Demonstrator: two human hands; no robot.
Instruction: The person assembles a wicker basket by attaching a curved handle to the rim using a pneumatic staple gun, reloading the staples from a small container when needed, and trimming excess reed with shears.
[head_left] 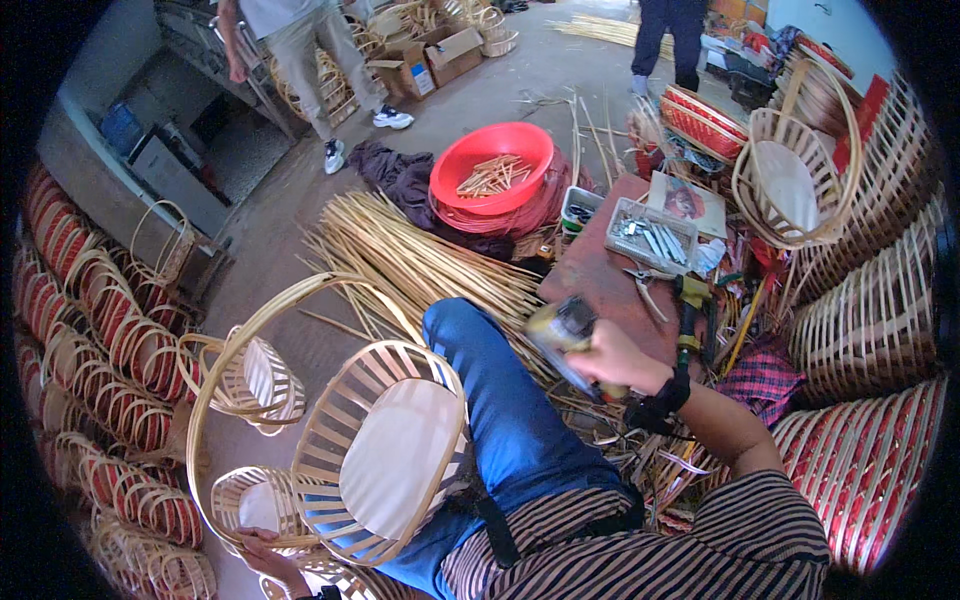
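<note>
A power tool [562, 330] with a yellowish body is gripped in the right hand [615, 358], which is clenched around its handle above the right knee; the tool is blurred, so its kind cannot be told. A black strap is worn on that wrist. The left hand [262, 550] is closed on the lower rim of a bamboo basket [385, 465], whose tall hoop handle [250, 345] is arched up to the left. The basket is rested against the blue-trousered leg [500, 400], its open mouth turned upward toward the camera. Beside it, smaller baskets [255, 385] are seen on the floor. A sheaf of bamboo strips [420, 260] is laid beyond the knee, and a red basin [495, 170] is placed behind it. Stacked red-banded baskets [110, 340] are ranged along the left.
</note>
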